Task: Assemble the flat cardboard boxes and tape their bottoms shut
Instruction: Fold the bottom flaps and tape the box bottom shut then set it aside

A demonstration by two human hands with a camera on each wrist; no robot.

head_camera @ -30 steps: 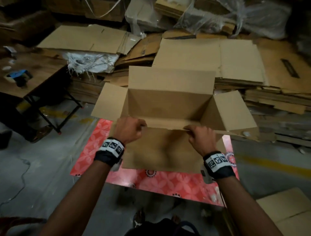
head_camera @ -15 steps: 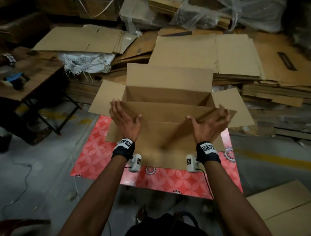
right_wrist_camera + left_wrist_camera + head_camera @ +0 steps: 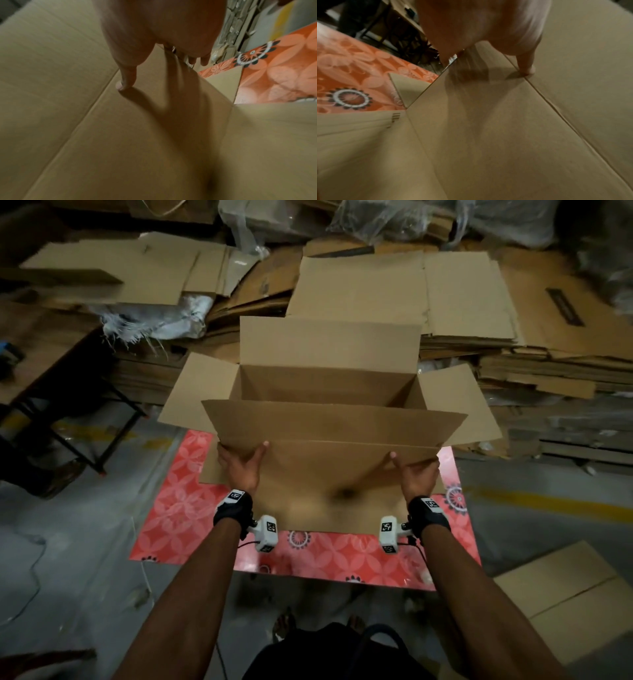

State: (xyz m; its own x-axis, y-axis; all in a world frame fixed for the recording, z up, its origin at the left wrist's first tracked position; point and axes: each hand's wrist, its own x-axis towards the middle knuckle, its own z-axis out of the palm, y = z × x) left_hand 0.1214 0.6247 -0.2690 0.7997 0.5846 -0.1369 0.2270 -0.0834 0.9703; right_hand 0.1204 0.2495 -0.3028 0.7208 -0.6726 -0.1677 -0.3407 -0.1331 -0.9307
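An opened cardboard box stands on the red floral mat with all its top flaps spread; the near flap juts toward me. My left hand clasps the near-left corner below that flap. Its thumb presses on the flap crease and its fingers wrap round the side edge. My right hand mirrors this at the near-right corner, thumb on the crease, fingers round the edge. The fingertips are hidden behind the cardboard in the head view. The box bottom is hidden.
Stacks of flat cardboard and plastic-wrapped bundles fill the floor behind the box. A wooden table on a black frame stands at the left. More flat cardboard lies at the lower right. Grey floor surrounds the mat.
Both hands let go of the box's near rim, opened, and now clasp its near corners lower down. The near flap has swung up and out toward me.
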